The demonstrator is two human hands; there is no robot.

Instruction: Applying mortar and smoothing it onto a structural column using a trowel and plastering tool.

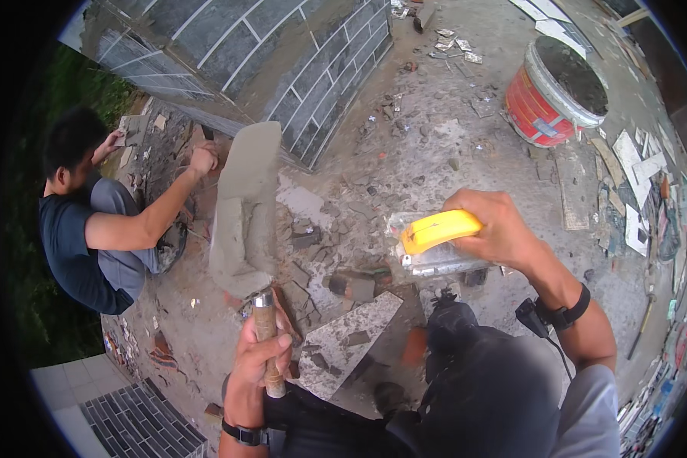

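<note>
The trowel [265,314], grey mortar [246,206] on its blade, is above the floor [435,168] near the tiled pillar's [282,72] bottom corner, the left hand [253,356] wrapped around its handle. The right hand [502,229] grips a yellow-handled float [439,231]. Farther out, a red bucket [540,111] stands on the floor; a co-worker [76,229] crouches by the floor's left edge.

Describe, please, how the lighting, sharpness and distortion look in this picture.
Head view: soft, diffuse daylight with no hard shadows standing out; the trowel and the yellow handle fairly sharp; the greenery at left dark, with little detail; strong fisheye bending toward the rim, and black corners.
</note>
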